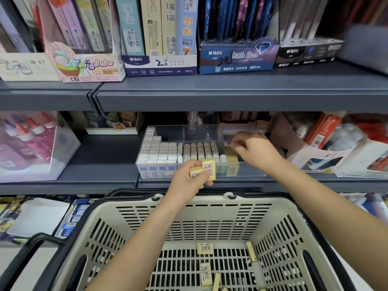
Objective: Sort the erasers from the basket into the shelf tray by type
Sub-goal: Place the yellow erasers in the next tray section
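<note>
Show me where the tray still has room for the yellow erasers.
Room is in the tray's right compartment, between the yellow stack and the right wall, under the right hand. The back compartments look bare. The white and beige rows are packed tight.

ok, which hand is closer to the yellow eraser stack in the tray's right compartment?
Right. The right hand is over the tray, fingertips at the yellow eraser stack. The left hand is in front of the tray, holding yellow erasers.
</note>
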